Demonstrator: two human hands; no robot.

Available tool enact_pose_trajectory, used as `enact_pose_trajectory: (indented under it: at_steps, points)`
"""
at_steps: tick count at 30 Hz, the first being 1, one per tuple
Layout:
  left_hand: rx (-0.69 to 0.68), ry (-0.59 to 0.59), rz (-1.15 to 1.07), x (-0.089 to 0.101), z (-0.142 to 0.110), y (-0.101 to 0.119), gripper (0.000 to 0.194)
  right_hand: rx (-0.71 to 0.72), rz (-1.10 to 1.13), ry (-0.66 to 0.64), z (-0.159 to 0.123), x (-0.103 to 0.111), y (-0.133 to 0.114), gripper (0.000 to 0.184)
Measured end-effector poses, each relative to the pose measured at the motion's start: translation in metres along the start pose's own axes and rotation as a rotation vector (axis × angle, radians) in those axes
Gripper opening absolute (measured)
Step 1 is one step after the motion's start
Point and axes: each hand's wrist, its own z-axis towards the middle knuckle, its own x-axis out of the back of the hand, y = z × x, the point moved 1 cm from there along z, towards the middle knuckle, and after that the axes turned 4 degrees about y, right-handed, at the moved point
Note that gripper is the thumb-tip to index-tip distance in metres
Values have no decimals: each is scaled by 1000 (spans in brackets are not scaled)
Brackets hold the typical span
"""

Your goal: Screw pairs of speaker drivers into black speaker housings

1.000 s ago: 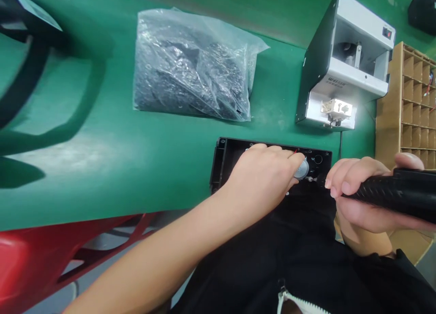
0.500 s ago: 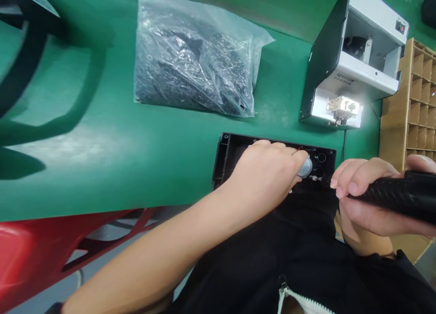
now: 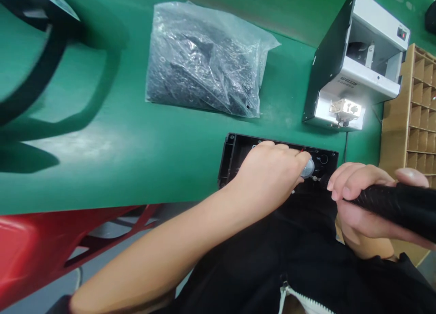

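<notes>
One tool (image 3: pixel 403 206) (black) inside right grip (image 3: pixel 368 178)

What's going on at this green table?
A person is working with both hands on an open black case. The left hand holds a round metal part inside it. The right hand has its grip around a black screwdriver-like tool, its metal tip beside that part. A filled plastic bag and a boxy machine sit farther back.
</notes>
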Motion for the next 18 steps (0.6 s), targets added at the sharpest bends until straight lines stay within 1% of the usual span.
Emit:
enact_pose_trajectory:
  at_steps: [1,2,5,7,10,12,13,16,18]
  points:
    - [-1,1,1,0,0,0,31,0,-26,-4,-4,-1,-2,35]
    - [0,3,0,-1,-1,1,32,10,-51,-8,-7,-2,-3,33]
    - [-4,10,-7,-2,-1,1,33,97,-105,-62,-13,1,-3,41]
    - [-9,21,-7,-2,-2,1,33,135,-122,-161,-13,6,-2,46]
    - [-14,28,-7,-2,-2,1,32,128,-151,-313,-8,15,-4,57]
    - [-10,21,-12,-2,-3,0,30,123,-176,-373,-5,18,-6,62]
    - [-9,19,-16,-3,-3,0,29,130,-182,-374,-4,18,-7,60]
    - [-8,29,-22,-5,-3,-1,30,160,-160,-311,-6,13,-4,41]
    - [-12,45,-25,-7,-4,-1,30,163,-137,-271,-10,7,2,45]
